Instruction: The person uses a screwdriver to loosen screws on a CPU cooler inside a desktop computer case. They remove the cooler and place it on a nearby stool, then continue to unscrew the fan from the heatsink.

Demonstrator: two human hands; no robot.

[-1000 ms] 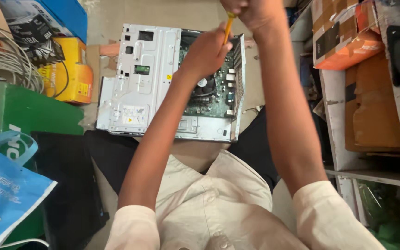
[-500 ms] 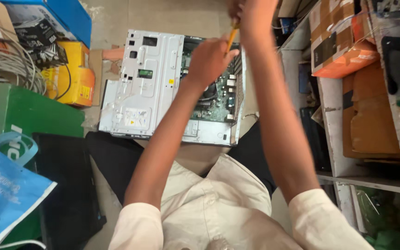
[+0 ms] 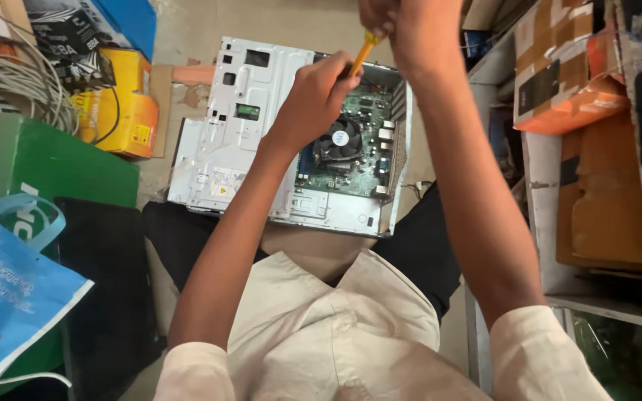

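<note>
Far left: 1 blue carrier bag (image 3: 1,297) with a loop handle lies low in the corner, and 1 green box (image 3: 39,160) sits behind it.
Upper left: 1 bundle of grey cables (image 3: 9,82) rests by 1 yellow box (image 3: 117,104); 1 blue box (image 3: 131,22) shows at the top edge.
Centre: 1 open computer case (image 3: 224,134), silver, lies flat on the floor (image 3: 202,30) against the seated person's knees, side panel off.
Inside the case: 1 green motherboard (image 3: 365,148) carries 1 round black cooler fan (image 3: 339,139), both exposed.
Left hand (image 3: 313,96): fingers curled together, pressed down by the top edge of the board, steadying the tool's lower end as far as I can see.
Tool: 1 yellow-handled screwdriver (image 3: 364,52) slants down into the case; its tip is hidden behind the left hand.
Right hand (image 3: 403,26): closed in a fist round the top of the handle, partly cut off by the frame.
Progress: the case is already opened and the board laid bare; the board and fan remain seated, so I judge the work on the screws is about midway. Which screw is being driven I cannot tell.
Right: 1 metal shelf (image 3: 551,223) holds several brown and orange cardboard cartons (image 3: 566,82); I count at least 3.
</note>
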